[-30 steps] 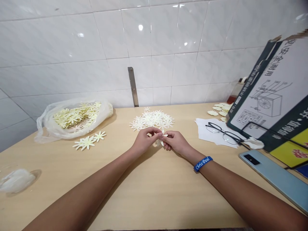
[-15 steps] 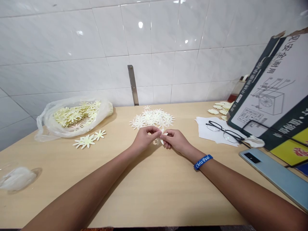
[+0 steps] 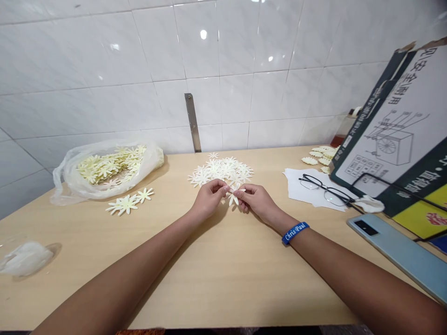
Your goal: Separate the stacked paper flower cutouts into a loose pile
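Observation:
Between my two hands, just above the table, is a pale flower-shaped cutout with narrow petals. My left hand pinches its left side with thumb and forefinger. My right hand grips it from the right, thumb on top, and covers part of its petals. Directly behind the hands lies a heap of similar white flower cutouts. A smaller group of pale yellow flower cutouts rests on the table to the left.
On the left are an open plastic bag full of yellowish cutouts and a crumpled clear wrapper. To the right lie glasses on white paper, a phone, scalloped pieces and a leaning carton. A tiled wall stands behind.
The cutout has turned in my fingers, so its petals now show spread out and facing up. My left hand has shifted slightly left, widening the space between the hands.

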The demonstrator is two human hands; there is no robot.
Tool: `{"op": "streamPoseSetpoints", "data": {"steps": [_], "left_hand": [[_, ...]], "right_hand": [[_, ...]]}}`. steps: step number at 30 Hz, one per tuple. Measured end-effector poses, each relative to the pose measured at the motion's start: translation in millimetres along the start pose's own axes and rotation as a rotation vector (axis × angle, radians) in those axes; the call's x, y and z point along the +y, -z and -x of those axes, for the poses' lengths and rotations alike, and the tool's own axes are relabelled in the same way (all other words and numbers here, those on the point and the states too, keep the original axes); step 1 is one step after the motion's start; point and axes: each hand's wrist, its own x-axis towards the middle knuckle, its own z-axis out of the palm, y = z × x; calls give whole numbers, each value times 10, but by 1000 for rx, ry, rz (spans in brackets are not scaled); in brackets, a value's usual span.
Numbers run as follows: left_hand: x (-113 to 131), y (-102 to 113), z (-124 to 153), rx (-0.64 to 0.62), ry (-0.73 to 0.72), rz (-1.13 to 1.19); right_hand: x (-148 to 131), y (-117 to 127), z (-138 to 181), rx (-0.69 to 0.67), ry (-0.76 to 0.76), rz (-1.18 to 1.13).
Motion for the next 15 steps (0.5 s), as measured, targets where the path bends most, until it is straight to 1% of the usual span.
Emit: {"op": "streamPoseSetpoints", "data": {"steps": [3,6,8,12,14,15], "left_hand": [[-34,0,-4,27,-43,6],[-93,23,-46,67,-38,43],[-142,67,-100,140,1,79],[-234,214,-221,366,112,93],[-249,268,-248,401,82,60],[-242,279,-245,387,33,20]], "right_hand": [[8,7,-2,3,16,-30],[17,20,-6,4,14,-47],[19,29,-9,15,8,-42],[15,37,-13,45,-4,-7],[14,33,-12,58,0,32],[12,28,-10,62,6,57]]}}
